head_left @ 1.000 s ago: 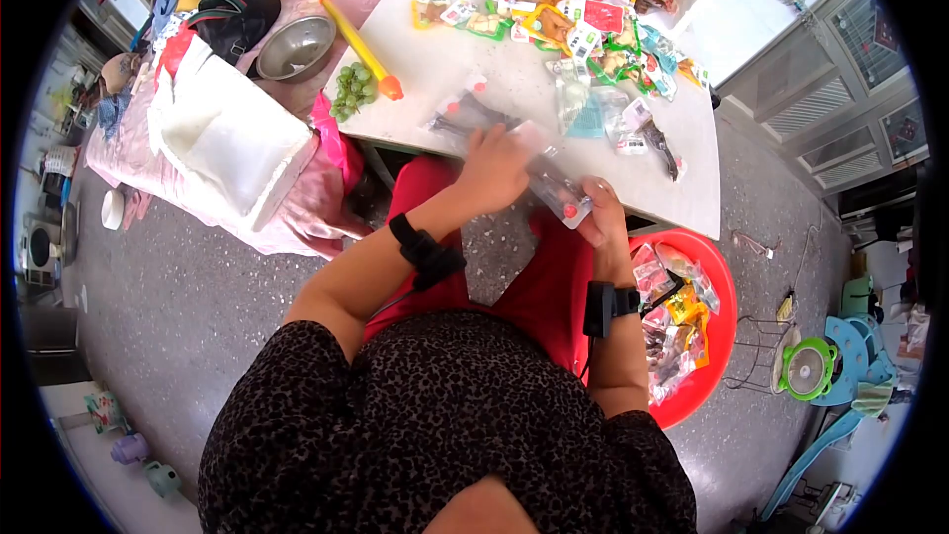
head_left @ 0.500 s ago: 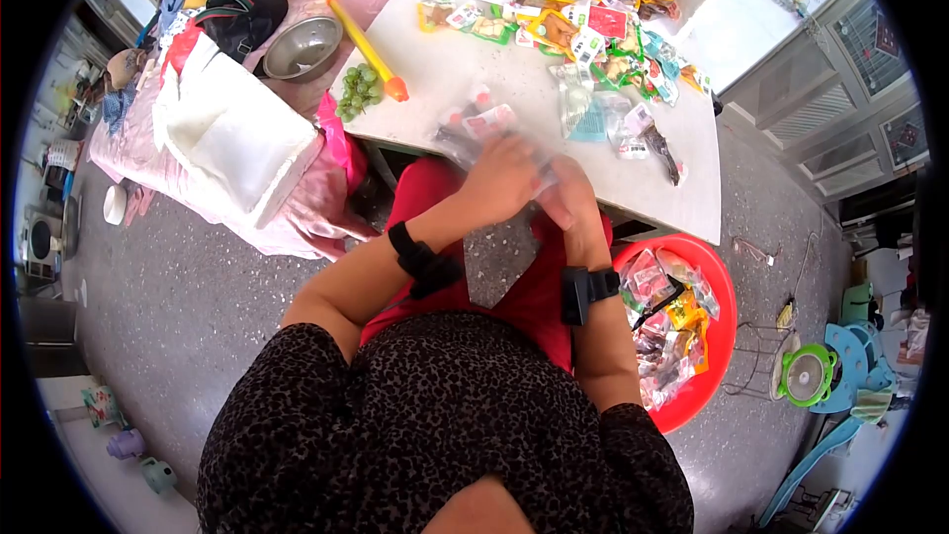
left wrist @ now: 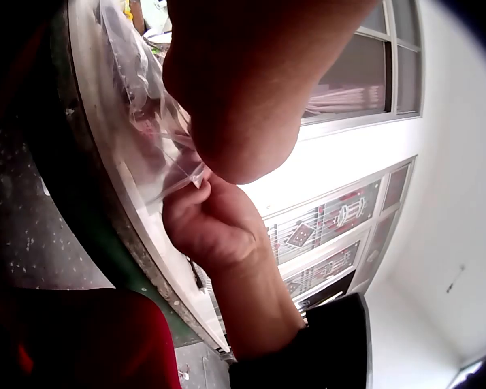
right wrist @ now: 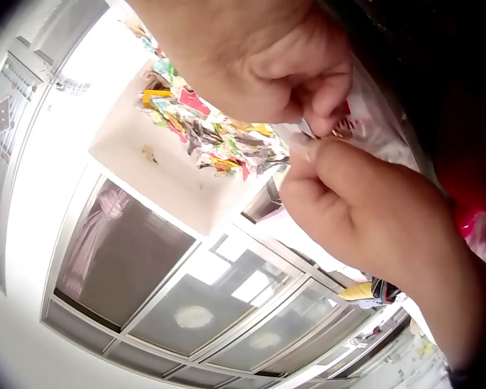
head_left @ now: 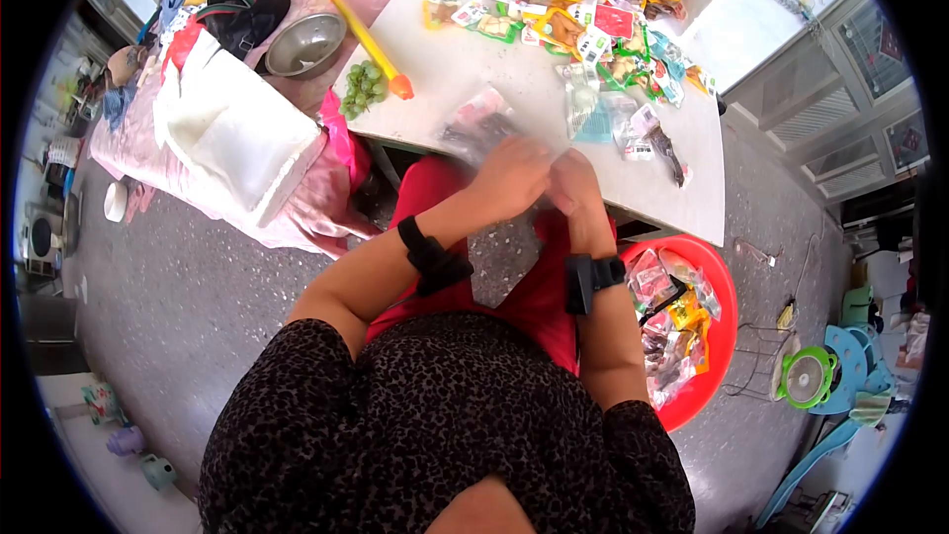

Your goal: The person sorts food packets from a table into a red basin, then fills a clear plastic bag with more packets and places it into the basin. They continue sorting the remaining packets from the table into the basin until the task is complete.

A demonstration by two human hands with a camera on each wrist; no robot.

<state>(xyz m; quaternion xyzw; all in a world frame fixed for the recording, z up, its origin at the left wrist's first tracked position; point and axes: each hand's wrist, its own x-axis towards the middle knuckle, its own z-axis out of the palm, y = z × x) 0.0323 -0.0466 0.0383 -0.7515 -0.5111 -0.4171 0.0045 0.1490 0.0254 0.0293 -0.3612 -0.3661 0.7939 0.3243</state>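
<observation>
Close together at the table's near edge, my left hand (head_left: pixel 510 176) and right hand (head_left: pixel 574 182) pinch the edge of a clear plastic packet (head_left: pixel 478 121). The packet is blurred, with dark contents and a pale pinkish label, and spreads over the table beyond my left hand. In the left wrist view, the clear film (left wrist: pixel 146 89) runs down to the bent thumb and fingers of my right hand (left wrist: pixel 211 223). The right wrist view has the fingertips of both hands meeting at the film, which they partly hide.
A heap of colourful snack packets (head_left: pixel 593 25) covers the back of the white table (head_left: pixel 425 54). Green grapes (head_left: pixel 363 89) and a yellow tube (head_left: pixel 368 40) lie at its left. A red basin (head_left: pixel 727 336) of packets stands at right; a white foam box (head_left: pixel 232 138) lies left.
My right hand has moved left and up to meet my left hand. The packet, earlier stretched between both hands, now lies mostly to the left of them.
</observation>
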